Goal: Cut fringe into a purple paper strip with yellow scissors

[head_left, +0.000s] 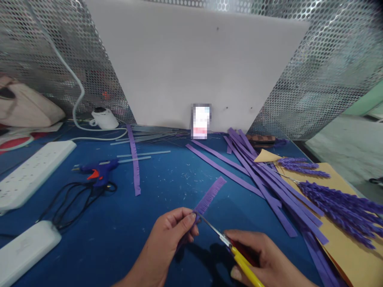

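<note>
A purple strip with a fringe of fine cuts along one edge is pinched between the thumb and fingers of my left hand. Its fringed end points up and to the right, away from me. My right hand is closed around a pair of scissors with a yellow handle. The scissor blades reach the strip right by my left fingertips; whether they are parted there is too small to tell. Part of the strip is hidden behind my left fingers.
Uncut purple strips lie in a pile at the right, beside purple flower stems on brown paper. Left are a blue glue gun, power strips, glue sticks and another fringed strip. A white board stands behind.
</note>
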`<state>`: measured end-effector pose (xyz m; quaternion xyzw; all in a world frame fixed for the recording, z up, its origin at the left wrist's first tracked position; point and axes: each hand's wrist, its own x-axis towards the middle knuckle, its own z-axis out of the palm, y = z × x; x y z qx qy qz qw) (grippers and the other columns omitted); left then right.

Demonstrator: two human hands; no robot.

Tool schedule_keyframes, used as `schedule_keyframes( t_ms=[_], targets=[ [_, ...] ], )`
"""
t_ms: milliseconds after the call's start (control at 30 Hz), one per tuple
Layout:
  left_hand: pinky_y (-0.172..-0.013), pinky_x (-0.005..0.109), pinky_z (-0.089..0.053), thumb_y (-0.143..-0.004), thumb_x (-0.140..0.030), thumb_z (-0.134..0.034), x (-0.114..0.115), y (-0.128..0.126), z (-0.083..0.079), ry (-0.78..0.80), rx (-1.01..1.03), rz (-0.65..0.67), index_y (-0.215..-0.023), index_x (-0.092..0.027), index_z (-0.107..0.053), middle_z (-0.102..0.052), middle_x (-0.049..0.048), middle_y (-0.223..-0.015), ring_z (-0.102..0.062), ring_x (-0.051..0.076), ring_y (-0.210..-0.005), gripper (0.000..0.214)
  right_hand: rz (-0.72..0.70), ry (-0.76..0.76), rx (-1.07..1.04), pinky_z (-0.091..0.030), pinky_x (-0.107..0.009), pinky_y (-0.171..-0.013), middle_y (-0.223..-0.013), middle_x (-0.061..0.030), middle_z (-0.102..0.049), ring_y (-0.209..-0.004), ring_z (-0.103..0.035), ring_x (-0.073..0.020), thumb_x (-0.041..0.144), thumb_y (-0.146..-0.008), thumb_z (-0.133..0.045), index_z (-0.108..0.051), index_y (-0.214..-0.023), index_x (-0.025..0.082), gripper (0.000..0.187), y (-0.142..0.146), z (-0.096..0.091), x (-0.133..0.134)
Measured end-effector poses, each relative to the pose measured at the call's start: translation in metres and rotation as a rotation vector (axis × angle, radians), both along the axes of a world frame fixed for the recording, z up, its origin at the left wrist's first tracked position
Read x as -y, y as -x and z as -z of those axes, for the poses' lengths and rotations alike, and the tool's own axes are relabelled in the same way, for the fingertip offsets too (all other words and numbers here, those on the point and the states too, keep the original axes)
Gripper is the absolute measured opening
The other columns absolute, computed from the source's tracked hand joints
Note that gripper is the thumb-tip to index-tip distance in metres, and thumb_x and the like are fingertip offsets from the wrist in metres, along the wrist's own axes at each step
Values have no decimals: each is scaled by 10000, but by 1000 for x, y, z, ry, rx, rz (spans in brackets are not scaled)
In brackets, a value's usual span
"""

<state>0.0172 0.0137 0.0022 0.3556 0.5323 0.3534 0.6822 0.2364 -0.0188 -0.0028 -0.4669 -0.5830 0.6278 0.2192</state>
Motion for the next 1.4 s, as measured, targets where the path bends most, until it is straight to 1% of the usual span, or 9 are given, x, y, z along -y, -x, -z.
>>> schedule_keyframes(
  t_ms=[267,433,567,667,833,1067,1200,1300,1400],
  targets=[
    [-635,240,-364,-780,-417,-721,0,1,2,-7,6,-16,-686,-190,-669,-633,-7,-652,-472,117,-618,251,12,-21,-8,-226,-231,-537,-685,60,-302,-643,-265,-101,212,-739,-661,-449,-702,191,216,0,2,0],
    [-661,250,-384,-794,-428,-698,0,2,1,-48,-62,17,-733,-193,-695,-653,2,-679,-502,131,-646,243,11,-57,-9,-271,-215,-551,-698,57,-330,-656,-279,-106,246,-753,-687,-537,-731,177,166,-1,6,1],
    [-734,276,-422,-788,-420,-686,-3,3,-6,-124,-182,53,-883,-202,-732,-681,12,-764,-550,164,-727,241,81,-111,30,-387,-207,-594,-712,35,-474,-664,-384,-117,302,-750,-720,-653,-771,162,157,-3,7,2],
    [-725,290,-426,-802,-400,-654,-5,5,-14,-194,-289,111,-917,-206,-744,-678,13,-757,-556,183,-733,242,107,-123,63,-437,-213,-629,-750,11,-565,-683,-457,-131,326,-751,-725,-682,-767,157,176,-4,6,2],
    [-696,292,-425,-796,-359,-645,-4,7,-24,-212,-351,129,-882,-207,-749,-679,18,-761,-553,188,-719,204,104,-103,75,-398,-212,-590,-726,26,-528,-644,-403,-117,316,-749,-719,-645,-749,163,170,-3,4,3],
    [-728,264,-440,-775,-300,-702,-5,3,-18,-194,-237,34,-869,-181,-748,-703,19,-758,-581,155,-718,159,110,-138,69,-363,-211,-571,-703,40,-473,-654,-367,-114,277,-772,-734,-683,-892,156,178,-3,-1,3],
    [-679,224,-450,-736,-308,-783,-2,-9,-12,-55,-8,-84,-832,-161,-734,-697,17,-735,-577,112,-661,182,123,-186,61,-406,-224,-605,-742,20,-519,-671,-416,-122,363,-812,-719,-685,-871,145,228,-7,2,2],
    [-635,203,-456,-727,-226,-788,-2,-21,-12,-19,128,-156,-804,-148,-728,-701,19,-722,-586,91,-616,125,152,-246,95,-433,-238,-639,-784,4,-572,-705,-477,-141,410,-806,-725,-702,-918,152,282,-12,3,0],
    [-631,209,-479,-744,-157,-758,-8,-31,-16,81,185,-158,-794,-135,-726,-703,25,-712,-608,91,-596,63,176,-277,97,-455,-255,-680,-803,-4,-607,-720,-521,-152,449,-793,-732,-718,-941,145,339,-18,2,-5]
  ],
)
